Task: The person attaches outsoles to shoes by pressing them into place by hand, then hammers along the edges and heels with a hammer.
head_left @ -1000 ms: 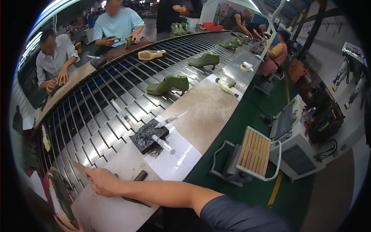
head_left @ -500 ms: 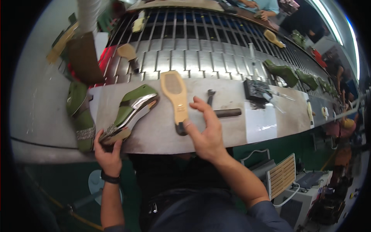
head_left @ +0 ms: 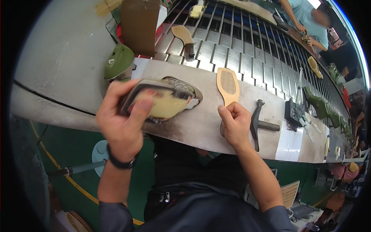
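Observation:
My left hand point(head_left: 121, 120) is closed around a shoe point(head_left: 164, 103), raised over the bench and blurred by motion. Its pale yellow underside is turned up toward me, with my thumb on it. Dark glittery trim and a small white piece show at its far side. My right hand point(head_left: 236, 125) grips the narrow end of a tan shoe sole point(head_left: 228, 83) with a brown textured patch at its wide end; its dark heel end is mostly hidden by my fingers. Beyond my left hand stands a green shoe point(head_left: 118, 62), partly hidden. A hammer point(head_left: 256, 123) lies right of my right hand.
A slatted metal conveyor point(head_left: 239, 50) runs behind the bench point(head_left: 205, 135), carrying another tan sole point(head_left: 182, 34). Farther right are a black block with syringes point(head_left: 294, 112) and several green shoes point(head_left: 320, 104). A co-worker in light blue point(head_left: 309, 21) handles something across the conveyor.
My left hand has lifted the shoe and turned its underside up. My right hand, open beside the sole before, has closed on its narrow end. The view has swung left.

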